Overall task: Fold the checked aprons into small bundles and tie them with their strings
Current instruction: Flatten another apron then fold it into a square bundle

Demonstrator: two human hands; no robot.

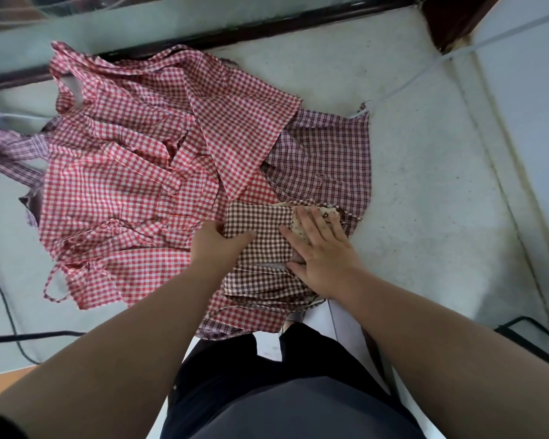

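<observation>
A partly folded brown-and-cream checked cotton apron [260, 239] lies at the near edge of a pale grey tabletop [425, 191], on top of crumpled red-and-white checked aprons [124, 172] and a purple plaid apron [324, 153]. The left hand [217, 242] grips its left edge, thumb on top. The right hand [320, 248] presses flat on its right side, fingers spread.

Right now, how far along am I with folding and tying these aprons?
Early. No tied bundle is in view. In hand: the brown checked apron is partly folded, left hand gripping its edge, right hand pressing it flat; not tied yet. Left: the red checked pile and a purple checked apron lie unfolded beneath.
</observation>
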